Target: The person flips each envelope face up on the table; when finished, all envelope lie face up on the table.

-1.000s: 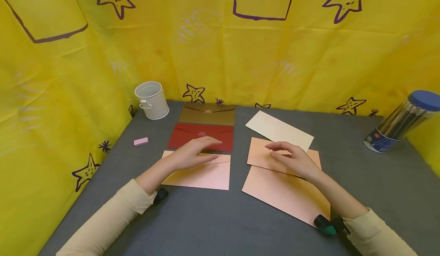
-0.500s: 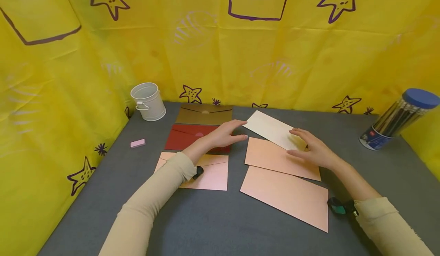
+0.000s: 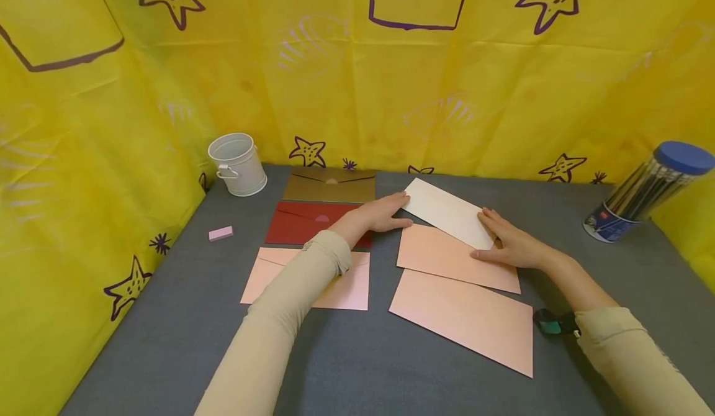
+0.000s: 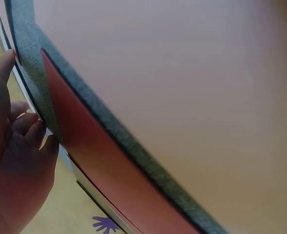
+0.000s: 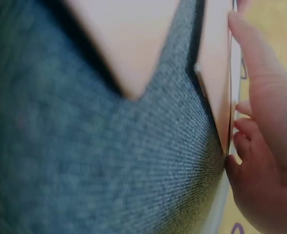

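A white card or envelope [image 3: 444, 214] lies slanted at the back right of the table, its near right part over a peach one. My left hand [image 3: 380, 214] reaches across the red envelope [image 3: 298, 222], its fingertips at the white piece's left end. At the right end my right hand [image 3: 516, 242] has its fingers on the white piece's edge and its thumb over the upper peach envelope [image 3: 438, 251]. Both hands have fairly straight fingers. A second peach envelope [image 3: 463, 320] lies nearer me. In the wrist views the fingertips' contact is partly hidden.
A gold envelope [image 3: 329, 185] and a pale pink envelope [image 3: 341, 285] line up with the red one in the left column. Further left are a white bucket [image 3: 240, 167] and a pink eraser [image 3: 220, 233]. A blue-lidded pencil tub [image 3: 642, 198] stands far right. Yellow cloth [image 3: 357, 93] hangs behind.
My left hand has moved right and away from me, from over the pink and red envelopes to the white piece. My right hand has shifted right, from over the upper peach envelope to the white piece's right end.
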{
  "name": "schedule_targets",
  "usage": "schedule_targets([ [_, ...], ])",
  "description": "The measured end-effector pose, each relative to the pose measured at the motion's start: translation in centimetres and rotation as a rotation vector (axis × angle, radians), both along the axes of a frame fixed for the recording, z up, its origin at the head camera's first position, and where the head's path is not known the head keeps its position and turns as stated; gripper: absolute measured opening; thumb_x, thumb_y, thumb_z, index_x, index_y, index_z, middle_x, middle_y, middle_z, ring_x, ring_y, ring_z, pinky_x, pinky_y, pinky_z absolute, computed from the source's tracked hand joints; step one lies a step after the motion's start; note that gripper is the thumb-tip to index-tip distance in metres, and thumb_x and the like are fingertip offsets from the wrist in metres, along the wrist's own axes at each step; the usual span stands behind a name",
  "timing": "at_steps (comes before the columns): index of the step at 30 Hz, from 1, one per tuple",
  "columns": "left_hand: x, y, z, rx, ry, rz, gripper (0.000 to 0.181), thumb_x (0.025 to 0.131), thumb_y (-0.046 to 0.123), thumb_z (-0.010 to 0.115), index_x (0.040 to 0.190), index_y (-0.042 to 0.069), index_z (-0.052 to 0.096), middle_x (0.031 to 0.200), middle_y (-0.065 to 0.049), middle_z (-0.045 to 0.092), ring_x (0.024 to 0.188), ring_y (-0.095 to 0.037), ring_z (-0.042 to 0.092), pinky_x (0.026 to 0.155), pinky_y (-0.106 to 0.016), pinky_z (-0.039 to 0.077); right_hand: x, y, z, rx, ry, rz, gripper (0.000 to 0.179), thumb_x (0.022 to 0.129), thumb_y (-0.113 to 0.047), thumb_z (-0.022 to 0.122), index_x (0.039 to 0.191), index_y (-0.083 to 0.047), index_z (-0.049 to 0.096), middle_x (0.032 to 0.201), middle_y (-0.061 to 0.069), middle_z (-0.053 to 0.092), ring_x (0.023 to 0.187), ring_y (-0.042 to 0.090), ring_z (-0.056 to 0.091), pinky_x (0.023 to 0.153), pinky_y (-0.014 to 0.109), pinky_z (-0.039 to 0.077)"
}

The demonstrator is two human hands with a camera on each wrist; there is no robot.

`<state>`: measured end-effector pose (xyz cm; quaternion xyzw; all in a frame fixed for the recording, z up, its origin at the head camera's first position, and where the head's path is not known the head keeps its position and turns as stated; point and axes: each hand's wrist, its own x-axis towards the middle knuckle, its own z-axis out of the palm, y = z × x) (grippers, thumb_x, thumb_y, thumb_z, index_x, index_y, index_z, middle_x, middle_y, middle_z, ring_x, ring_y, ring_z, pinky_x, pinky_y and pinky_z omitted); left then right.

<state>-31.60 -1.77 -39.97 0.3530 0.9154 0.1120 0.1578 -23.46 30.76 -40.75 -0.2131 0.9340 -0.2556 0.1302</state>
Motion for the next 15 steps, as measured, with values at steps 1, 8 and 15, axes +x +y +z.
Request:
schedule_targets([
  [1, 0.01, 0.04, 0.02, -0.003, 0.000, 0.001, 0.073, 0.101, 0.045, 0.047, 0.155, 0.007, 0.018, 0.162, -0.009, 0.013, 0.148, -0.020, 0.011, 0.118, -0.032, 0.013, -0.01, 0.00, -0.06, 0.005, 0.001, 0.001, 0.105, 0.084, -0.046, 0.074, 0.153, 0.006, 0.014, 0.158, 0.028, 0.000, 0.145, 0.045, -0.002, 0.111, 0.065, 0.009],
  [8, 0.09, 0.15, 0.16, 0.011, 0.010, 0.009, 0.068, 0.101, 0.041, 0.049, 0.154, 0.007, 0.025, 0.160, -0.011, 0.021, 0.147, -0.021, 0.017, 0.117, -0.032, 0.015, 0.05, 0.03, -0.26, 0.049, 0.003, -0.025, 0.105, 0.084, -0.053, 0.070, 0.153, 0.003, 0.015, 0.159, 0.027, 0.003, 0.145, 0.044, 0.002, 0.111, 0.064, 0.010],
  [15, 0.24, 0.45, 0.18, 0.076, 0.004, 0.015, 0.062, 0.100, 0.032, 0.055, 0.151, 0.005, 0.032, 0.157, -0.013, 0.030, 0.145, -0.024, 0.023, 0.117, -0.034, 0.018, 0.11, -0.01, -0.24, 0.077, 0.006, -0.016, 0.103, 0.086, -0.058, 0.065, 0.155, 0.000, 0.015, 0.160, 0.026, 0.002, 0.145, 0.044, 0.003, 0.110, 0.065, 0.011],
])
